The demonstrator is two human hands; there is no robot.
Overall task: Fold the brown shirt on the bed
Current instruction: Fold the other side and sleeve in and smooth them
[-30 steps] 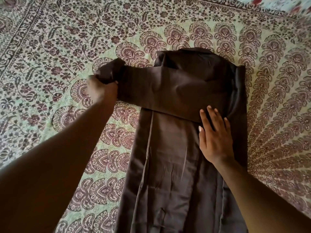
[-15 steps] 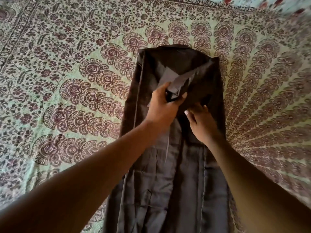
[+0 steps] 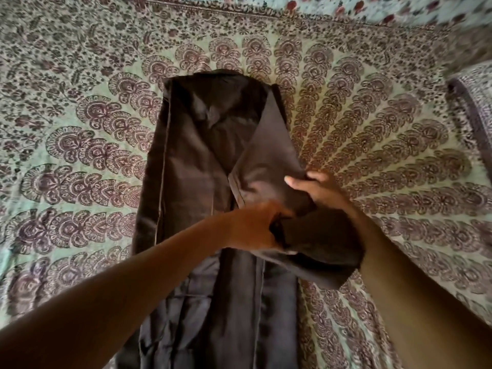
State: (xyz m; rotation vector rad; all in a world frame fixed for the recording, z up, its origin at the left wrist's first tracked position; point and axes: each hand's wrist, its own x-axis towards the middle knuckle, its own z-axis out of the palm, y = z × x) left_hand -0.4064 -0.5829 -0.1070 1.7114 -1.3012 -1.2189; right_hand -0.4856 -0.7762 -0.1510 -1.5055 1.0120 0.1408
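On the green paisley bedspread [image 3: 80, 155], your left hand [image 3: 255, 230] and right hand [image 3: 316, 190] both gripped the brown shirt's [image 3: 191, 161] sleeve [image 3: 269, 166].

Plain dark brown cloth shirt [image 3: 202, 161]: uniform colour, no print, paler brown sheen along its fold lines. Pale green cotton bedspread [image 3: 386, 166]: dense maroon and dark brown block print, fan-shaped paisley motifs radiating in arcs, floral vine border at the far side. Light blue cloth strip [image 3: 372, 6]: red flowers.
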